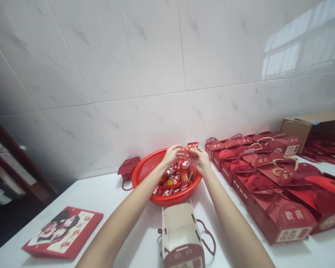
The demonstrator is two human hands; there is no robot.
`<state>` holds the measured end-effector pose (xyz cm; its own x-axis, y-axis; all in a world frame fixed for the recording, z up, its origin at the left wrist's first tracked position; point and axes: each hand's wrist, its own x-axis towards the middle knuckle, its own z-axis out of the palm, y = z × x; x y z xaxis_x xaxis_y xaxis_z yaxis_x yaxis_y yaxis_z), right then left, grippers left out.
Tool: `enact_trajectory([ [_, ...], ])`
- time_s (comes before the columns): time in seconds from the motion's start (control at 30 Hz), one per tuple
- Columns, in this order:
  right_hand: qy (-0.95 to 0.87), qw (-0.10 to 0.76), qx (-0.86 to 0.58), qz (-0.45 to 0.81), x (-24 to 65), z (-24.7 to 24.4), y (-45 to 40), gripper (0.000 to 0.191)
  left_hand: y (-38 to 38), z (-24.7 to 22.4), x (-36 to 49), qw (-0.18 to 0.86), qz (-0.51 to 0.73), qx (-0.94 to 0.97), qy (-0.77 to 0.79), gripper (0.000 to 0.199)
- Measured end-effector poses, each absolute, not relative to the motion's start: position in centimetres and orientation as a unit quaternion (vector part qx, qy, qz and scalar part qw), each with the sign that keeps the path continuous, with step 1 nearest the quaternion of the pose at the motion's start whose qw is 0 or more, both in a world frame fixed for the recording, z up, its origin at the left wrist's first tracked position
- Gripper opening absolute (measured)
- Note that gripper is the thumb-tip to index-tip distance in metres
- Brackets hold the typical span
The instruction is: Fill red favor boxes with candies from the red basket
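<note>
R hand (pixel 201 158) holds a pkt (pixel 193 144) in a narrow pinch, near ctr of frame, above the far R side of red plastic basket (pixel 167 201). This pkt is small, red, shiny, w/ some yellow & white print, too small to read. L hand (pixel 173 154) is beside it, also over basket, fingers bent; I cannot tell if it grips sth. In basket are many sweets (pixel 173 182), mostly red wrap.

At bottom ctr, a box (pixel 178 230) stands open, cream inside, w/ dark red cord (pixel 210 238). At R of frame, red gift boxes (pixel 279 219) are in rows; the chars 歡喜 can be read on the nearest. At lower L is a red pic box (pixel 64 230) w/ cartoon figures.
</note>
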<state>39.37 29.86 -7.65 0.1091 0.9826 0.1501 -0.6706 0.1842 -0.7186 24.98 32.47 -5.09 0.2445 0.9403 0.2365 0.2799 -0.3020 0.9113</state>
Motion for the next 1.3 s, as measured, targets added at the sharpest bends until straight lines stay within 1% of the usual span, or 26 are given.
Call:
enact_trajectory([
  [0.1,-0.281,0.725,-0.247,0.578,39.6,-7.7,30.2,0.026,32.7,-5.7,25.6,0.356,0.346,0.726,0.476,0.015],
  [0.13,-0.275,0.728,-0.247,0.577,39.6,-7.7,30.2,0.026,32.8,-6.1,25.8,0.344,0.318,0.738,0.486,0.012],
  [0.2,-0.267,0.732,-0.247,0.576,39.6,-7.6,30.1,0.025,32.9,-6.9,26.1,0.323,0.273,0.753,0.504,0.014],
  [0.3,-0.262,0.734,-0.247,0.576,39.5,-7.4,30.0,0.022,33.5,-7.7,25.9,0.303,0.239,0.760,0.523,0.015],
  [0.43,-0.261,0.730,-0.244,0.583,39.4,-7.2,29.9,0.019,34.2,-7.7,24.0,0.323,0.226,0.757,0.522,0.014],
  [0.53,-0.260,0.727,-0.240,0.588,39.3,-7.2,29.8,0.018,34.4,-7.1,22.5,0.352,0.246,0.749,0.505,0.023],
  [0.63,-0.262,0.723,-0.237,0.594,39.2,-7.1,29.7,0.018,34.4,-6.5,21.7,0.371,0.295,0.737,0.482,0.031],
  [0.93,-0.288,0.705,-0.236,0.604,39.2,-6.9,29.2,0.018,33.7,-5.4,21.5,0.433,0.393,0.693,0.421,0.030],
  [1.3,-0.321,0.683,-0.258,0.603,38.9,-6.9,28.7,0.021,32.8,-4.7,22.3,0.499,0.428,0.647,0.388,0.041],
])
